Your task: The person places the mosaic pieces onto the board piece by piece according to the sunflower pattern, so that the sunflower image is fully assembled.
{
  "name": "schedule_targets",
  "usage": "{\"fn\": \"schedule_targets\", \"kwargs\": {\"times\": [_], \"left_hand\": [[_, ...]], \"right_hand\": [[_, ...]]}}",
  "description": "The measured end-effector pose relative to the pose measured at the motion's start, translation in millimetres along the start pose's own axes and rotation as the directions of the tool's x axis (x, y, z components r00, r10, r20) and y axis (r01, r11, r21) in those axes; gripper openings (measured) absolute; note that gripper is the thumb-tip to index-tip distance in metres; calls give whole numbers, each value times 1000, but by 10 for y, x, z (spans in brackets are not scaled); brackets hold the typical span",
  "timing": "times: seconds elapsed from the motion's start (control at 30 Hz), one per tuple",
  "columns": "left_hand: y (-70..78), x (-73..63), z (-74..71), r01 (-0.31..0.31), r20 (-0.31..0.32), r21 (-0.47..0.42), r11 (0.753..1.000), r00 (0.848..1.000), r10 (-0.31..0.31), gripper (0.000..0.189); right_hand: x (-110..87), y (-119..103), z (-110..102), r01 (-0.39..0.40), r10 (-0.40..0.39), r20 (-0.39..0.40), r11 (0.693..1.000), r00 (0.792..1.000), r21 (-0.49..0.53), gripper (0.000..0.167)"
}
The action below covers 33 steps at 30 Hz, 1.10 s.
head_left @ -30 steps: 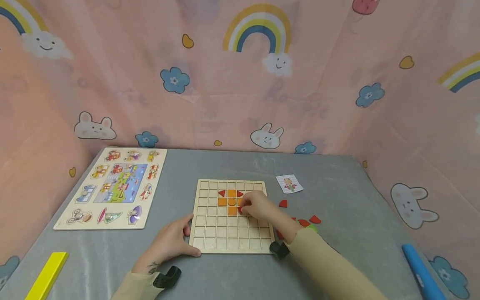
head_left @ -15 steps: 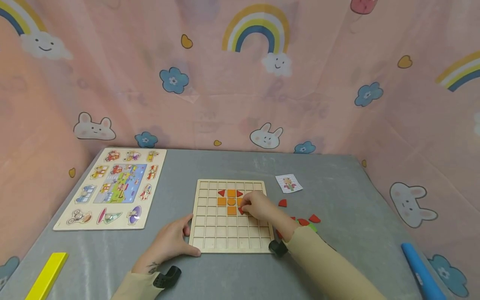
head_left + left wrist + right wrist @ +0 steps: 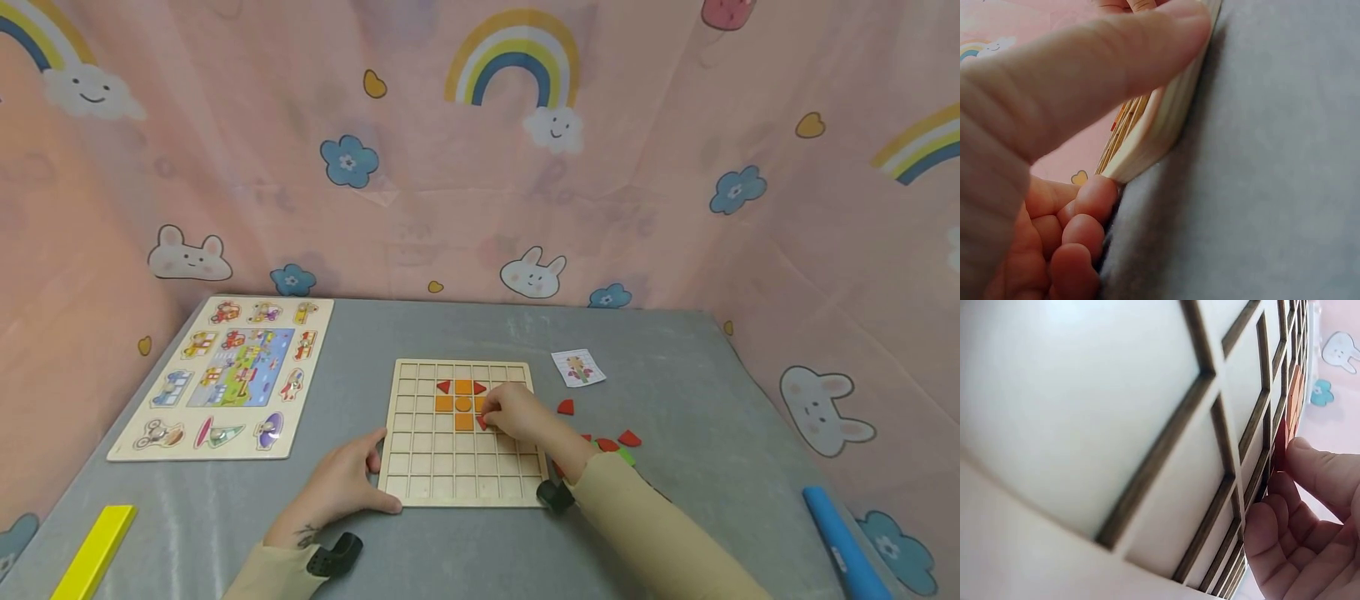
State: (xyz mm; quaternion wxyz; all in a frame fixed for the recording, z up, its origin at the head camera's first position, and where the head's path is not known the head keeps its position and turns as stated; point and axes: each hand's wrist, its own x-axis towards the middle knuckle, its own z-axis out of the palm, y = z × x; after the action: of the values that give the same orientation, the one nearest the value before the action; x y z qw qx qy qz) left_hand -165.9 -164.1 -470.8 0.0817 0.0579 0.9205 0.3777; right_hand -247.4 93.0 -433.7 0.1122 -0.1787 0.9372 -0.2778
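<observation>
A wooden grid board [image 3: 431,463] lies on the grey table, with orange square tiles [image 3: 463,387], an orange round tile [image 3: 463,404] and red triangle tiles [image 3: 444,386] set in its upper middle. My left hand [image 3: 341,483] holds the board's near left corner, thumb at the front edge and fingers curled against the left side. In the left wrist view the thumb [image 3: 1110,69] lies across the board's edge [image 3: 1160,125]. Over the grid, my right hand [image 3: 513,410] pinches a red tile [image 3: 482,422] just below the orange ones. The fingers partly hide that tile.
Loose red tiles [image 3: 630,438] and a green tile [image 3: 625,456] lie right of the board, partly behind the right forearm. A small picture card [image 3: 578,367] is farther back. A vehicle puzzle board [image 3: 172,427], a yellow bar [image 3: 96,550] and a blue stick [image 3: 843,542] lie around.
</observation>
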Motion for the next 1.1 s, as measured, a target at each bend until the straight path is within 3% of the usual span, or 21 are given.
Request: {"fn": "schedule_targets", "kwargs": {"times": [0.2,0.47,0.6,0.73,0.9,1.1], "left_hand": [[5,-4,3,1,2,1,1000,1000,-1,112],[19,2,6,21,11,-24,999,1000,-21,112],[14,-2,0,20,11,-22,1000,1000,-20,112],[12,-7,-6,11,13,-12,1000,1000,-10,113],[8,-10,-10,3,14,-13,1000,1000,-3,113],[17,-13,-14,5,13,-18,1000,1000,-5,113]], "right_hand": [[-9,16,-80,3,-3,-14,1000,1000,-1,6],[-208,206,-612,-49,49,-124,999,991,2,21],[-348,420,-748,-86,81,-100,995,992,-46,24],[-500,610,-751,-163,163,-13,974,986,-154,21],[-639,754,-651,-273,296,55,926,954,-260,10],[-702,803,-592,-277,299,54,928,953,-250,6]]}}
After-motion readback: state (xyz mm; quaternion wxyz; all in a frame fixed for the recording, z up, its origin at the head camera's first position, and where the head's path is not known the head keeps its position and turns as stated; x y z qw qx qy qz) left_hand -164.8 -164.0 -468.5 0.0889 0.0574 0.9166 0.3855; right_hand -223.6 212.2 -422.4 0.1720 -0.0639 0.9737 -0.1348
